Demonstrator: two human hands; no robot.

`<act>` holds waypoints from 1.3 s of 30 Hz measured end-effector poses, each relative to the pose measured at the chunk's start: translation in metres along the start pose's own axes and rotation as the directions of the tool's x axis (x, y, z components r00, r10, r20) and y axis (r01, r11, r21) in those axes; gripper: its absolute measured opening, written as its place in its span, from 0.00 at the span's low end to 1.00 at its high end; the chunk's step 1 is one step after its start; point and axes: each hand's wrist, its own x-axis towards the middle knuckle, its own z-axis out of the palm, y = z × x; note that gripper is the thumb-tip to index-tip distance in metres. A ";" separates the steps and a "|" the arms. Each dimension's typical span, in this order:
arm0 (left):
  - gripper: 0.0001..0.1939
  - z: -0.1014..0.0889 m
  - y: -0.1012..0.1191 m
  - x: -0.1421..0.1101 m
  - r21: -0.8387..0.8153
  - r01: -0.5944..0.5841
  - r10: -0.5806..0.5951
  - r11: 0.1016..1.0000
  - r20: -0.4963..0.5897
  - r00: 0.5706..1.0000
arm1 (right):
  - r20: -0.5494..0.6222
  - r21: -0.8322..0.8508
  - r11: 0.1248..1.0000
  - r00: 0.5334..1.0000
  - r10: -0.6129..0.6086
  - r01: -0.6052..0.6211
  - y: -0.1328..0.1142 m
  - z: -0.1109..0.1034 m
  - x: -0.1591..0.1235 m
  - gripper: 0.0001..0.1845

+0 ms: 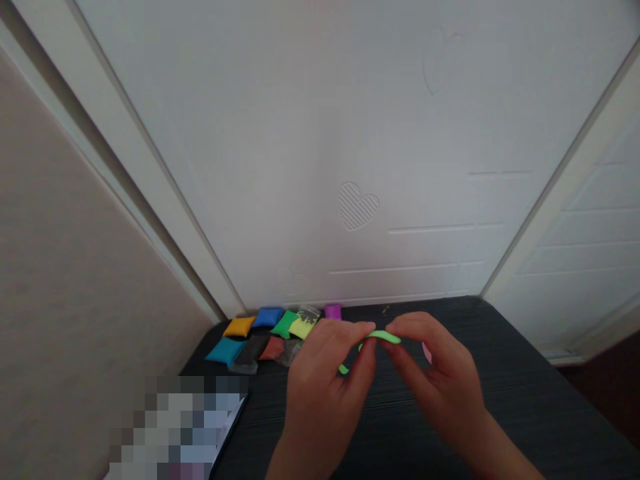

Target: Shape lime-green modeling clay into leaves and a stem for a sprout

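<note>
Between the fingertips of both hands is a thin, curved strip of light green modelling clay (pixel 387 337). My left hand (pixel 327 380) pinches its left part between thumb and fingers. My right hand (pixel 440 373) is closed on it from the other side, thumb below and forefinger above. A small light green piece (pixel 343 369) shows by the left hand's fingers; whether it joins the strip I cannot tell. Something pink (pixel 427 353) peeks out behind the right hand, mostly hidden.
On the dark table (pixel 390 433), several clay packets lie at the back left, among them a yellow packet (pixel 240 327), a blue packet (pixel 269 317) and a purple packet (pixel 333 312). A blurred-out device (pixel 230 427) is at front left. A white panel (pixel 280 167) rises behind the table.
</note>
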 end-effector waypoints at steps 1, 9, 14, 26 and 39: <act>0.09 0.000 0.000 -0.001 -0.002 0.013 -0.013 1.000 -0.017 1.000 | -0.001 -0.006 1.000 1.000 -0.004 0.004 0.000 0.000 0.000 0.08; 0.06 0.002 -0.002 0.001 -0.116 -0.018 0.020 0.993 0.018 1.000 | 0.010 0.330 0.911 0.965 0.260 -0.249 -0.005 0.011 -0.004 0.04; 0.05 0.000 -0.003 0.004 -0.109 -0.073 0.073 0.991 -0.011 0.997 | 0.033 0.189 0.963 0.981 0.192 -0.194 0.000 0.010 -0.002 0.05; 0.04 -0.006 0.000 0.004 -0.203 0.098 -0.082 0.974 0.083 0.993 | 0.229 0.128 0.944 0.935 0.270 -0.304 -0.005 0.002 0.004 0.08; 0.06 0.005 -0.004 0.005 -0.061 0.201 -0.185 0.978 0.208 0.960 | 0.078 0.002 0.976 0.973 0.218 -0.219 0.004 -0.001 0.010 0.07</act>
